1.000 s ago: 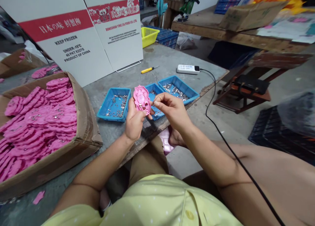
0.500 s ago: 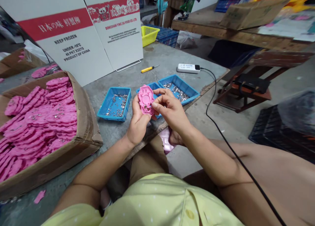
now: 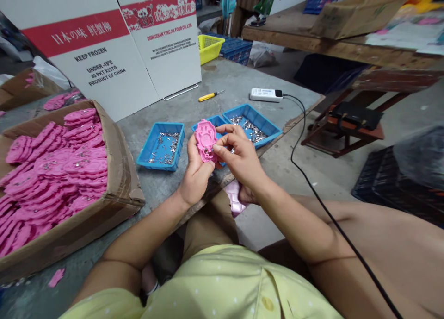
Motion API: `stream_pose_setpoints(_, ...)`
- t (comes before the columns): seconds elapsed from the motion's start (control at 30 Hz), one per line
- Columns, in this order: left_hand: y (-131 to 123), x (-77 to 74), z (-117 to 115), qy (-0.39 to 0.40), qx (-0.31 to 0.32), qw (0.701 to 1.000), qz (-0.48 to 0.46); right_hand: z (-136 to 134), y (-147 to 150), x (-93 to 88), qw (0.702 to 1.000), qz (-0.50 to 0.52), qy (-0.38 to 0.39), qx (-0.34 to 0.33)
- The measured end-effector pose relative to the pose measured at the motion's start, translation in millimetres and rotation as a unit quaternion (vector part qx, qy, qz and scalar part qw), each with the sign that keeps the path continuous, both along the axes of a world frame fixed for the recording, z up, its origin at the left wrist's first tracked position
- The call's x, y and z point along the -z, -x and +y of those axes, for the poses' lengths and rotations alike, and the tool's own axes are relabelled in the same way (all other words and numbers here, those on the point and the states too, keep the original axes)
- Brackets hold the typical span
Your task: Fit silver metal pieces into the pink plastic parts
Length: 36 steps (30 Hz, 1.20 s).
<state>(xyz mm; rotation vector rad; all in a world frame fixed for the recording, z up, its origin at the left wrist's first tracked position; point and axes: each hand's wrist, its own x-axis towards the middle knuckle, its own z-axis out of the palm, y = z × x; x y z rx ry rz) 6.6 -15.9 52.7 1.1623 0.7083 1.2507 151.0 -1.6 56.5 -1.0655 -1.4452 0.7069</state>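
Note:
A pink moulded plastic piece (image 3: 206,136) with raised edges is held up over the table's front edge. My left hand (image 3: 194,175) grips it from the left and below, thumb along its lower end. At its lower right, the thumb and index finger of my right hand (image 3: 239,152) are pinched together against it. Whatever sits between those fingertips is too small to make out. Small shiny metal parts lie in a blue tray (image 3: 144,147) to the left and in another blue tray (image 3: 274,133) to the right. A third blue tray (image 3: 218,120) is partly hidden behind the piece.
A cardboard box (image 3: 123,171) heaped with similar pink pieces (image 3: 69,166) stands at left. A white carton (image 3: 145,69) rises behind. A yellow screwdriver (image 3: 208,96) and a white power bank (image 3: 265,95) with a black cable (image 3: 314,189) lie on the table (image 3: 236,80).
Both hands stay in nearly the same place. The pink piece has tilted slightly, and the right fingertips have shifted a little at its lower edge.

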Motion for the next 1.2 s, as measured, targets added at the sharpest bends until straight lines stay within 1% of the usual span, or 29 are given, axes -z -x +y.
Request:
stream_pose_setpoints(0.27,0,2.0,3,-0.007,-0.011,1.0,0.013,1,6,11.1,0.993,-0.05,-0.092,0.051)
stream_pose_setpoints(0.3,-1,2.3,3,-0.002,-0.015,1.0,0.011,1,7,11.7,0.993,-0.048,-0.091,0.056)
stream_pose_setpoints(0.37,-2,1.3,4,0.014,-0.021,1.0,0.005,1,9,11.7,0.996,-0.025,-0.066,0.047)
stream_pose_setpoints(0.43,-3,-1.7,4,0.025,-0.018,1.0,-0.001,3,8,10.2,0.999,0.03,-0.032,0.024)
stream_pose_setpoints(0.5,-4,-5.8,3,0.026,-0.008,1.0,-0.003,11,-1,9.4,0.996,0.087,-0.026,0.019)
stream_pose_setpoints(0.57,-4,-9.7,2,0.025,-0.003,1.0,-0.001,27,-20,12.0,0.993,0.102,-0.04,0.055)
stream_pose_setpoints(0.63,-4,-12.4,1,0.027,-0.006,1.0,0.002,49,-48,19.7,0.991,0.05,-0.032,0.123)
stream_pose_setpoints(0.67,-4,-13.2,1,0.027,-0.007,1.0,0.004,61,-64,25.1,0.986,0.0,-0.012,0.164)
stream_pose_setpoints(0.7,-4,-13.7,1,0.028,-0.009,1.0,0.005,73,-79,31.1,0.975,-0.066,0.02,0.209)
stream_pose_setpoints(0.73,-4,-13.9,1,0.03,-0.01,0.999,0.005,85,-93,37.1,0.957,-0.14,0.057,0.246)
stream_pose_setpoints(0.77,-4,-13.9,1,0.031,-0.012,0.999,0.006,94,-105,42.6,0.936,-0.213,0.096,0.262)
stream_pose_setpoints(0.8,-4,-13.8,1,0.032,-0.014,0.999,0.006,103,-114,47.1,0.913,-0.282,0.133,0.264)
stream_pose_setpoints(0.83,-5,-13.5,2,0.032,-0.015,0.999,0.006,110,-121,50.2,0.888,-0.343,0.17,0.254)
stream_pose_setpoints(0.9,-4,-12.2,3,0.027,-0.017,0.999,0.01,119,-125,52.0,0.843,-0.435,0.24,0.209)
stream_pose_setpoints(1.0,-2,-8.3,6,0.01,-0.015,1.0,0.019,127,-117,46.1,0.783,-0.513,0.323,0.138)
stream_pose_setpoints(1.03,-1,-6.6,8,0.004,-0.011,1.0,0.02,128,-114,43.3,0.771,-0.526,0.338,0.122)
stream_pose_setpoints(1.1,0,-3.5,10,-0.006,-0.002,1.0,0.017,130,-108,38.4,0.759,-0.537,0.351,0.108)
stream_pose_setpoints(1.2,2,-1.0,12,-0.007,0.004,1.0,0.012,129,-105,34.3,0.76,-0.535,0.352,0.113)
